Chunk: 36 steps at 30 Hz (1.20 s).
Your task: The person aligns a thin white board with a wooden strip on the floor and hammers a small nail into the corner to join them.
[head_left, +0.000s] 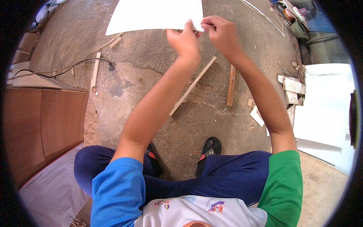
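A white flat board [155, 15] extends past the top of the view, its near edge facing me. My left hand [184, 41] is closed on that near edge close to the right corner, thumb on top and fingers underneath. Right at the corner, my right hand [223, 32] pinches with thumb and forefinger. A small whitish bit shows at those fingertips; whether it is the board's corner or a separate piece, I cannot tell. Both arms are stretched forward over the floor.
On the concrete floor [162, 136] lie a pale wood strip [193, 86], a brown wood bar [231, 86] and a short batten [96, 71]. A black cable plug [110, 66] rests to the left, beyond a brown wooden box [45, 125]. White panels [321, 121] and wood scraps [293, 87] are at right.
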Each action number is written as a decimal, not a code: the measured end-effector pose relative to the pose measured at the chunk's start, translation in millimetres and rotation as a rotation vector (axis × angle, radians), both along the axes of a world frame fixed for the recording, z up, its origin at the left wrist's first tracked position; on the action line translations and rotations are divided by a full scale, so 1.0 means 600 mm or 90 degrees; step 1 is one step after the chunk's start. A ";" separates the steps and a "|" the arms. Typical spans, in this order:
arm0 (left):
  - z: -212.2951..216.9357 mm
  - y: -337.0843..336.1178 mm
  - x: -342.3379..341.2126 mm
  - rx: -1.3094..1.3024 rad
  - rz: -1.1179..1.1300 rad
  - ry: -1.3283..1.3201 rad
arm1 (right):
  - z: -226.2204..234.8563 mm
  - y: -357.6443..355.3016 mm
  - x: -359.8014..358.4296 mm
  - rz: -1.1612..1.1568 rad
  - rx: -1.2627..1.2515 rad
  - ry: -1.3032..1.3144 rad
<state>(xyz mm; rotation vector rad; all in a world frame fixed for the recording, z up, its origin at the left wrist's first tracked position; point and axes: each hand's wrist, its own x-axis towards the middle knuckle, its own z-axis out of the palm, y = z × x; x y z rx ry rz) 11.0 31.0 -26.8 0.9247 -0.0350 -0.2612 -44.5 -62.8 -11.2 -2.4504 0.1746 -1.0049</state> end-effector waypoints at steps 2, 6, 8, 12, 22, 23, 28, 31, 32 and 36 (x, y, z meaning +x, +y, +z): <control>0.003 0.000 -0.001 0.008 -0.001 0.012 | -0.004 0.001 -0.001 -0.003 -0.015 -0.004; 0.008 -0.001 0.001 0.024 0.001 0.061 | -0.007 0.005 -0.001 -0.011 -0.041 -0.010; 0.011 -0.002 0.002 0.024 0.000 0.082 | -0.007 0.010 -0.004 -0.020 -0.047 -0.014; 0.011 -0.001 0.005 0.017 0.003 0.094 | -0.010 0.008 -0.004 -0.012 -0.072 -0.025; 0.004 0.004 0.015 0.030 -0.020 0.120 | -0.012 0.009 -0.001 0.004 -0.001 0.003; 0.005 0.003 0.015 0.022 -0.026 0.108 | -0.012 0.009 -0.001 0.004 0.027 0.001; 0.010 -0.001 0.016 -0.019 -0.041 0.065 | 0.001 -0.032 0.008 0.090 0.141 0.093; 0.010 -0.002 0.017 -0.024 -0.031 0.077 | -0.005 -0.054 0.009 0.145 0.240 0.119; 0.011 -0.003 0.017 -0.023 -0.027 0.080 | -0.009 -0.058 0.008 0.159 0.274 0.121; 0.009 -0.005 0.020 -0.019 -0.023 0.090 | -0.023 -0.057 -0.004 0.200 0.291 0.110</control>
